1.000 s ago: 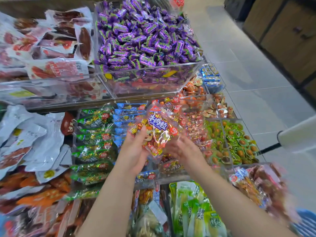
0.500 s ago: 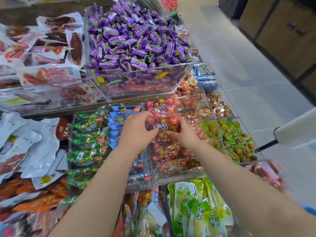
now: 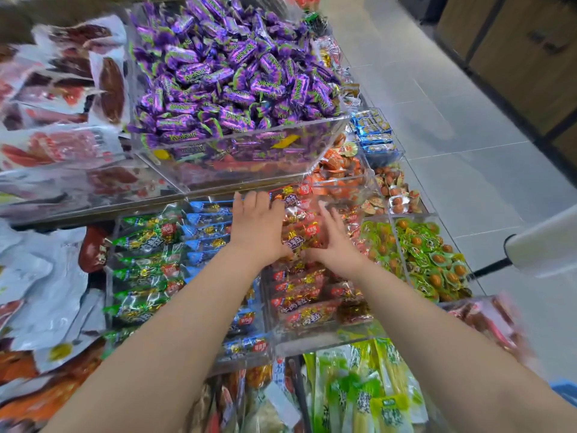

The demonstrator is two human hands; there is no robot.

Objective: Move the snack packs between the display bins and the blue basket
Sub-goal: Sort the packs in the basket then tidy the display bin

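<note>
Change: the red snack pack (image 3: pixel 301 242), a second ago held up above the display by both hands, now lies on the pile at the far end of its clear bin (image 3: pixel 315 337), centre of frame.
Meaning for the task: this is judged to be a pack returned to the display. The placing looks nearly done, with only settling and withdrawal left.
Grip, left: the left hand (image 3: pixel 259 228) lies flat with straight fingers on the pile's left side and clasps nothing.
Grip, right: the right hand (image 3: pixel 332 246) has its fingers extended against the pack's right edge, touching but not curled round it.
Appearance: a glossy, crinkled red wrapper with gold print and a round red badge, the same as the packs beneath it.
Neighbours: blue packs (image 3: pixel 209 226) are just left of the bin, and purple sweets (image 3: pixel 231 73) are above it.
Basket: only a blue corner of the blue basket (image 3: pixel 566 392) shows, at the lower right edge.
</note>
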